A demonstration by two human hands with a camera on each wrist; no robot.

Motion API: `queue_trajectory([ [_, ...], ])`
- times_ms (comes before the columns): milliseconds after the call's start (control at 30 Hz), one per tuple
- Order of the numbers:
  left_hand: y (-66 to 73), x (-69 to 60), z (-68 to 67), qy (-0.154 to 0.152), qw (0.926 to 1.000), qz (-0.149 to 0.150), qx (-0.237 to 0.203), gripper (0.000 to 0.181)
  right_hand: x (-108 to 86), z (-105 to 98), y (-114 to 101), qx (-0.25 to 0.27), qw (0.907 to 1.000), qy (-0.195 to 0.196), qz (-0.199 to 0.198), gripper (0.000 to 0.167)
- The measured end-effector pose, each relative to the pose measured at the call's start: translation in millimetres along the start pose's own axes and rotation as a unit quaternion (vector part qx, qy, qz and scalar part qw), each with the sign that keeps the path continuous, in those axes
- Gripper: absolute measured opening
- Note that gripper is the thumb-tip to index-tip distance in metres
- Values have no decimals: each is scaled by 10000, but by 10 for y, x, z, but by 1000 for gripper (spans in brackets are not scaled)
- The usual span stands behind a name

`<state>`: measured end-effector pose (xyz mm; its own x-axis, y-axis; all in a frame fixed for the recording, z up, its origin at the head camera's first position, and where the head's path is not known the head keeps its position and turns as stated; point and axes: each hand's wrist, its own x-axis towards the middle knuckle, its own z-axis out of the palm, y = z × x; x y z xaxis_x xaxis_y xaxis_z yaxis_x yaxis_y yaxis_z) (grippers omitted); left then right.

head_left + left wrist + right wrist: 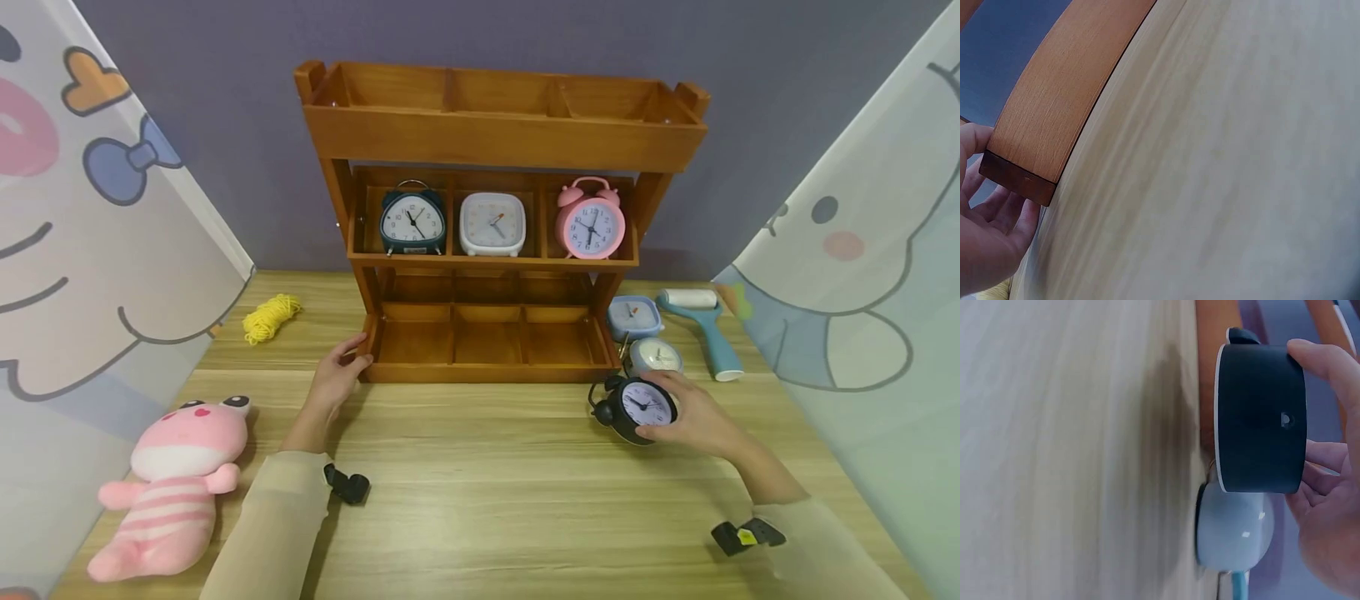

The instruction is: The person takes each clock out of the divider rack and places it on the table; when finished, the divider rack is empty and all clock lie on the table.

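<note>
My left hand [335, 379] holds the left front corner of the wooden shelf [480, 374]. In the left wrist view the thumb lies at the top of the corner, the other fingers along its end. My right hand [693, 417] grips a black twin-bell alarm clock [624, 410] between thumb and fingers, just before the shelf's right front corner. Its bells and handle point left, its dial up and to the right. In the right wrist view, the black clock's smooth side [1261, 419] shows. A dark green clock [412, 221], a white square clock [492, 223] and a pink twin-bell clock [591, 225] stand on the middle tier.
Right of the shelf lie a light blue clock [633, 317], a round pale clock [656, 356] and a lint roller [708, 325] with a blue handle. A yellow string bundle [272, 318] and a pink plush toy [176, 483] lie on the left. Printed panels flank the table.
</note>
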<state>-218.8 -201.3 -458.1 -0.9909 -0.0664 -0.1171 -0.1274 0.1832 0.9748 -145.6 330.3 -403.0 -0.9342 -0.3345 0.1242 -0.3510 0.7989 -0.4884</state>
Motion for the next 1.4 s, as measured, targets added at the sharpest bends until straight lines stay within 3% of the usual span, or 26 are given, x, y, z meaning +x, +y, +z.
queue_trajectory([
  [333, 57, 1, -11, 48, 10000, 28, 31, 53, 38, 60, 196, 10, 9998, -148, -148, 81],
  [867, 41, -3, 12, 12, 9999, 110, -50, 53, 66, 82, 233, 73, 9987, -489, -85, 83],
  [1100, 17, -11, 5, 4, 10000, 20, 42, 54, 171, -15, 144, -153, 9953, -764, -572, 83],
  [1233, 16, -20, -2, -2, 10000, -29, 21, 54, 304, -130, -18, -2, 9967, -558, -588, 76],
  [1400, 20, -22, 2, 12, 10000, -59, 10, 54, 547, -254, -312, 170, 9991, 210, -320, 72],
])
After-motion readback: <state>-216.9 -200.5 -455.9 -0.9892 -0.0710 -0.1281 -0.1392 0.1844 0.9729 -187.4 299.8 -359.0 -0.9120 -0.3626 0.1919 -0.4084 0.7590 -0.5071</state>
